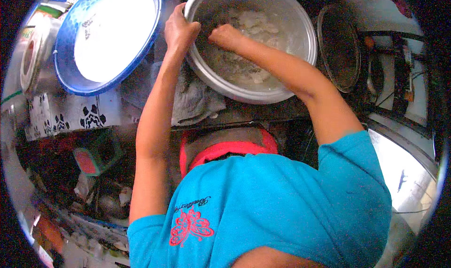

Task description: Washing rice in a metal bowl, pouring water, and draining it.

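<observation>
A large round metal pot (306, 31) stands before me, with pale lumpy matter (260, 31) spread over its inside. My left hand (181, 30) grips the left side of its rim, thumb towards the inside. Reaching over the near right rim, my right hand (227, 37) is inside the pot near its left wall, the fingers curled down. Those fingertips are hidden, so whether they hold anything is unclear. Left of the pot, a blue plastic basin (67, 67) contains something bright white (116, 35), too overexposed to identify.
A crumpled grey cloth (199, 97) lies below the pot's left side. Close on the right stands a dark round pan (340, 49). A metal vessel (33, 56) sits left of the basin. A sheet with black motifs (91, 116) covers the counter's front edge. Cluttered objects fill the dark space below.
</observation>
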{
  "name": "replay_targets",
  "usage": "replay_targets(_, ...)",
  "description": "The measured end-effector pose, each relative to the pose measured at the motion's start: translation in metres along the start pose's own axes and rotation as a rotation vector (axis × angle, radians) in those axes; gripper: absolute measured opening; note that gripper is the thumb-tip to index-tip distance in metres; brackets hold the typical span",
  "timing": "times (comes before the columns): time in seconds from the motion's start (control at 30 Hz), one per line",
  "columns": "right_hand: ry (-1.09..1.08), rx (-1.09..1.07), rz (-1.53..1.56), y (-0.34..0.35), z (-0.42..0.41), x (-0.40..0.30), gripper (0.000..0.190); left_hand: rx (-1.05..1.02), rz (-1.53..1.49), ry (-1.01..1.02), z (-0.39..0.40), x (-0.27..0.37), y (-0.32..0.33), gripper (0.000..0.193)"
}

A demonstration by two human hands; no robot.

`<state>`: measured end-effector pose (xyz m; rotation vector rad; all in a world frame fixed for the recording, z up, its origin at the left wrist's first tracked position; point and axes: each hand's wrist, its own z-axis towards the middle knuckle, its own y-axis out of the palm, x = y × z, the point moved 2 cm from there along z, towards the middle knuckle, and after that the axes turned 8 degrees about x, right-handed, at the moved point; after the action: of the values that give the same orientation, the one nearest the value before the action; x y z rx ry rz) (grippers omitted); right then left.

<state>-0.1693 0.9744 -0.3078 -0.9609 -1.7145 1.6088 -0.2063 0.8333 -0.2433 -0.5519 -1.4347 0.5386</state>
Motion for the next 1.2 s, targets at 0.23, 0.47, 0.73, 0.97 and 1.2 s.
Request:
replay_targets(0.23, -0.063, 0.014, 0.123, 0.034, -0.037, -0.023, 0.014, 0.007, -0.027, 0.033, -0.001, 0.004, 0.006, 0.055)
replay_targets(0.47, -0.300, 0.180, 0.125, -0.021, -0.097, -0.055, 0.010, 0.015, -0.031, -0.008, -0.002, 0.005, 0.002, 0.057)
replay_targets(0.73, -0.006, 0.039, 0.039, -0.016, -0.127, -0.001, 0.006, -0.010, -0.053, -0.038, -0.004, 0.001, 0.000, 0.055)
replay_targets(0.97, 0.203, 0.058, -0.042, -0.002, -0.075, 0.060, 0.013, 0.010, -0.034, 0.017, 0.001, 0.002, 0.004, 0.055)
replay_targets(1.2, 0.359, 0.035, 0.068, -0.014, -0.100, 0.030, 0.015, -0.013, -0.035, -0.014, 0.000, -0.002, 0.001, 0.056)
